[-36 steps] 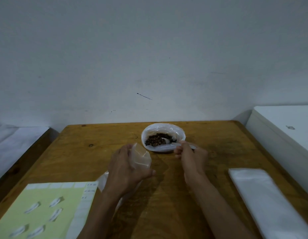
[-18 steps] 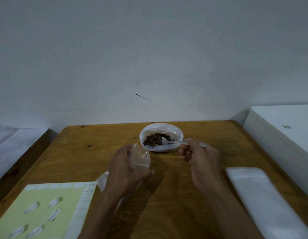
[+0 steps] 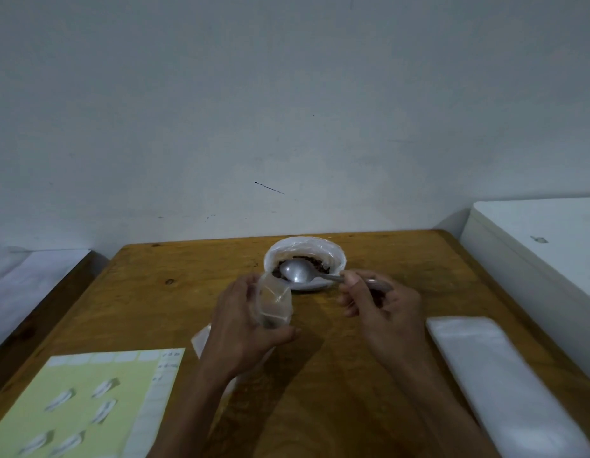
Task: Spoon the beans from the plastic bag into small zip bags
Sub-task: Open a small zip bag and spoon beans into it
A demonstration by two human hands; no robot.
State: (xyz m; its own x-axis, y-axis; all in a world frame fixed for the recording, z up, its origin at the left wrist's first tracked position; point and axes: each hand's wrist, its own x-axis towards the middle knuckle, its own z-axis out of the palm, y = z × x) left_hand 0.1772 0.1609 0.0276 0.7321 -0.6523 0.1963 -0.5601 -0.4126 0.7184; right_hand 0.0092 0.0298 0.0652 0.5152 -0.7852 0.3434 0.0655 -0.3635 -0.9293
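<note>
scooping step: right hand [image 3: 383,305] gripping spoon [image 3: 298,272], bowl over beans [image 3: 315,262] in plastic bag [image 3: 305,256] at 12 o'clock; left hand [image 3: 244,322] holding small zip bag [image 3: 274,304] open. next: load spoon, tip into zip bag w/o spilling.

Brown beans [image 3: 315,261] are sitting in the rolled-down plastic bag [image 3: 305,247] — a clear small zip bag [image 3: 274,302] is standing upright, open, just beside it.
</note>
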